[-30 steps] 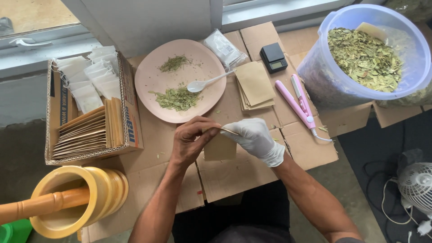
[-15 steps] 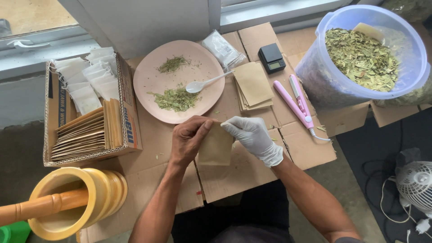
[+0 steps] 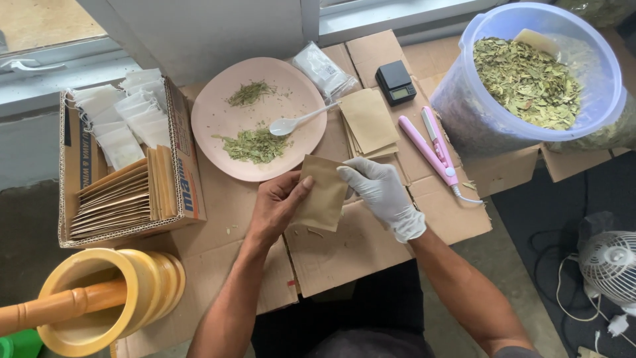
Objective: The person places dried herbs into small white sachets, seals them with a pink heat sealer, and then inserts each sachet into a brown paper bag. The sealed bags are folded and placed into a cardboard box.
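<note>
At frame centre, a tan kraft pouch (image 3: pixel 322 201); the right hand (image 3: pixel 383 192) wears a white glove. Upper centre, a pale pink plate (image 3: pixel 211 119) carries green leaves; right, a pink sealer (image 3: pixel 434 146); lower left, a yellow mortar (image 3: pixel 142 285).

I log the work surface as flattened brown cardboard sheets (image 3: pixel 344 252). Landmark: pink plate (image 3: pixel 218 119), resting directly on them. Left of the plate, an open carton (image 3: pixel 189 192) of envelopes. Right of it, a stack of brown pouches (image 3: pixel 368 119), then a pink sealer (image 3: pixel 430 142) (cord trailing off), a small black scale (image 3: pixel 395 83), and a large lidless plastic tub (image 3: pixel 477 126).
</note>
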